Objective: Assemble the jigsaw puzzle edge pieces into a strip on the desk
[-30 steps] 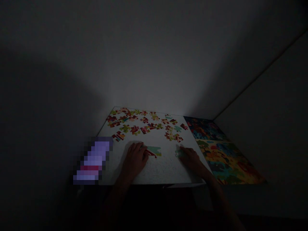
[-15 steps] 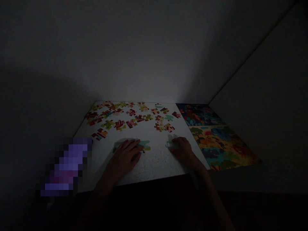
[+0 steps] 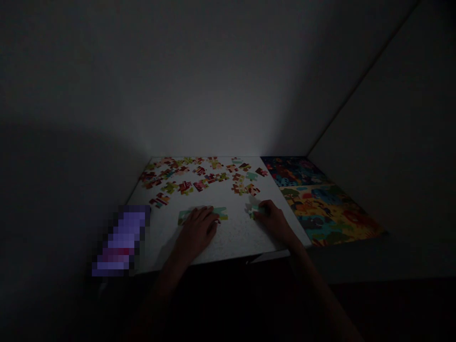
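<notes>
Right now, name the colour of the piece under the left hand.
Pale green, best seen in the head view: the joined puzzle piece under the left hand.

Two hands (image 3: pixel 199 230), one white board (image 3: pixel 231 237), one picture sheet (image 3: pixel 320 204), dozens of loose puzzle pieces (image 3: pixel 199 178).

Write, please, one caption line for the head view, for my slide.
In dim light, the left hand rests on joined green puzzle pieces; the right hand touches another pale piece on a white board.
</notes>
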`<state>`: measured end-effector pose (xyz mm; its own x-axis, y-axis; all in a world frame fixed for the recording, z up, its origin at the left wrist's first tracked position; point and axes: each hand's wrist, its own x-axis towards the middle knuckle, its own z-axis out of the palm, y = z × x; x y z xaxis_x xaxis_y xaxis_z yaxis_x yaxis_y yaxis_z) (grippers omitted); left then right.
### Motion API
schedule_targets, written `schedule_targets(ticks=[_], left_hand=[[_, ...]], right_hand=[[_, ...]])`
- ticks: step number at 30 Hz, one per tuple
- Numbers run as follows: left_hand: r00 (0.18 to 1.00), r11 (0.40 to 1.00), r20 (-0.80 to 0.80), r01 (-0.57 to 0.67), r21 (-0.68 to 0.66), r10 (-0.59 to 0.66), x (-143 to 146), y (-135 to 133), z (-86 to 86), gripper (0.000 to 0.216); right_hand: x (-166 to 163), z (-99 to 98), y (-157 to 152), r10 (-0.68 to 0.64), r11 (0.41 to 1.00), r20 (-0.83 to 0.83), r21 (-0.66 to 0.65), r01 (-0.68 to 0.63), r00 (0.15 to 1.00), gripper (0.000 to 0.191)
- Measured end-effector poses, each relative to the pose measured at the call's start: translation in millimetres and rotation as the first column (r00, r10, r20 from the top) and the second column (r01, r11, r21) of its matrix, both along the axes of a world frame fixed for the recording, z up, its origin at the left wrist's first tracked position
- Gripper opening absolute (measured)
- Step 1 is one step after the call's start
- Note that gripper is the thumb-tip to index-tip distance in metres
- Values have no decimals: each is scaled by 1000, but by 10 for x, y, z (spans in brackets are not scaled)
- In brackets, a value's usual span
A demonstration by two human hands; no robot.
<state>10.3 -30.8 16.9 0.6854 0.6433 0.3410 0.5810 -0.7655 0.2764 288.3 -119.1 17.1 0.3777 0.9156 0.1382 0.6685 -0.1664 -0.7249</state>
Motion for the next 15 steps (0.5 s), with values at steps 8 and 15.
schedule_targets(ticks=[8,15], left_hand=[[999,999,17,-31,12,31,8,-82,4,23],[999,997,13,-37,62,36,1,-95,-21,30]], right_hand=[[-104,-136,316,21,994,-45,104,-16,999,36],[-343,-139,547,189,981,-75,68,-184,979,38]])
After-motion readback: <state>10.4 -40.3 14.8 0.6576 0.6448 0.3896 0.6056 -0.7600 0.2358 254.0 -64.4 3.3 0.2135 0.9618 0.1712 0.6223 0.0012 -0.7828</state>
